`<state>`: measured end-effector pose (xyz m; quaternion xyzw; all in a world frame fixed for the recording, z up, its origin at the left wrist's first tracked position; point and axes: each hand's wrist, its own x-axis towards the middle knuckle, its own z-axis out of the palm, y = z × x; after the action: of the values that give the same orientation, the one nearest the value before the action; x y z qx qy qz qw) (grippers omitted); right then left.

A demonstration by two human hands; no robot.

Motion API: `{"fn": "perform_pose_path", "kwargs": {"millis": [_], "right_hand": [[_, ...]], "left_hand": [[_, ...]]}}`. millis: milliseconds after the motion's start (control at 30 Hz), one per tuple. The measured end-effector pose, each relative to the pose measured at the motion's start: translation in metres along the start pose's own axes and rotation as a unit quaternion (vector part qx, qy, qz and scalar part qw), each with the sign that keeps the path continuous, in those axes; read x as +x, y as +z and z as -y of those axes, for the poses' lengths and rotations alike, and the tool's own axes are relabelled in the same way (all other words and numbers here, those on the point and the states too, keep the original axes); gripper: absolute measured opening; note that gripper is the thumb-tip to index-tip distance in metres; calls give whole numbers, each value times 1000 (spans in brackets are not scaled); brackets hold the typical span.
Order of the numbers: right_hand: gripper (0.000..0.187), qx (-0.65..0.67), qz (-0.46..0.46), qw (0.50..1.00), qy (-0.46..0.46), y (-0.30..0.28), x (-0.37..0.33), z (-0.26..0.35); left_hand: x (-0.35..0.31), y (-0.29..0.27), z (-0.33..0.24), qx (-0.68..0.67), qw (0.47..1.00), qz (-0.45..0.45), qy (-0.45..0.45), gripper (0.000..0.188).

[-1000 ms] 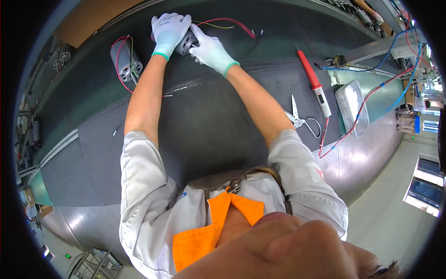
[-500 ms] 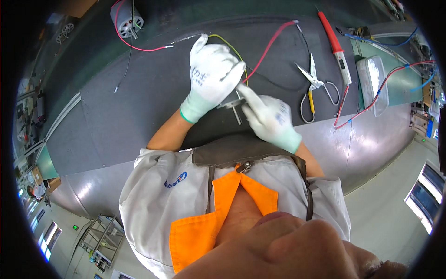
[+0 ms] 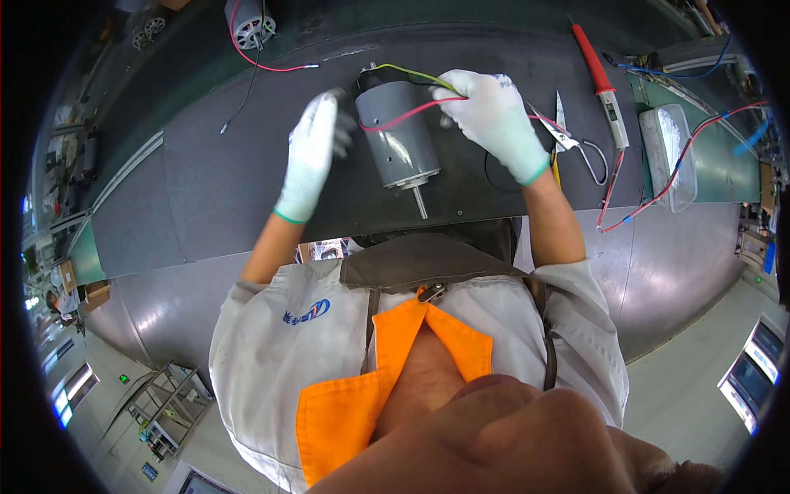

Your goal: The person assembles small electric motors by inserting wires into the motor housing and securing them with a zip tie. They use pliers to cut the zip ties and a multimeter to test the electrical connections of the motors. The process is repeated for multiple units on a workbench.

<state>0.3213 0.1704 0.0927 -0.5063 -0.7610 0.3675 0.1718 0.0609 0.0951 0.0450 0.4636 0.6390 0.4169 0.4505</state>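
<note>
A grey cylindrical electric motor [image 3: 397, 136] lies on the dark mat in front of me, its metal shaft pointing toward my body. My right hand [image 3: 494, 119], in a white glove, is closed on the motor's wires to the right of the housing. A yellow-green wire [image 3: 401, 70] and a red wire [image 3: 403, 118] run from the motor into those fingers; the red one crosses over the housing. My left hand [image 3: 311, 152], also gloved, is left of the motor and apart from it. Its fingers are stretched out, slightly blurred, holding nothing.
Scissors [image 3: 568, 142] lie just beyond my right wrist, partly covered by it. Further right are a red-and-white pen-shaped tester [image 3: 605, 95] with a cable and a clear plastic box [image 3: 668, 156]. Another grey motor [image 3: 249, 25] with loose wires stands at the back left.
My hands have moved apart, the left one leftward, the right one up and to the right with the wires. The motor's housing, hidden before, now shows between them.
</note>
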Motion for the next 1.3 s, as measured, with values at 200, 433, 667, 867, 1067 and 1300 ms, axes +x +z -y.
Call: {"fn": "perform_pose_path", "kwargs": {"millis": [200,433,667,867,1067,1300], "right_hand": [[22,-158,64,855,-490,74,-34,96],[24,-34,87,900,-426,73,-54,67],[62,-395,-317,856,98,-29,-43,-109],[48,-345,-323,874,117,-54,-51,-159],[17,-368,-454,804,110,-171,-58,-204],[25,-398,-274,829,282,-261,-36,-314]], "left_hand": [[11,-24,-61,-175,909,230,-299,76],[37,-11,-67,184,941,201,-200,72],[56,18,-10,295,953,68,9,68],[45,42,-31,370,896,141,204,45],[24,45,-29,366,896,132,214,35],[20,57,-29,375,887,131,237,33]]}}
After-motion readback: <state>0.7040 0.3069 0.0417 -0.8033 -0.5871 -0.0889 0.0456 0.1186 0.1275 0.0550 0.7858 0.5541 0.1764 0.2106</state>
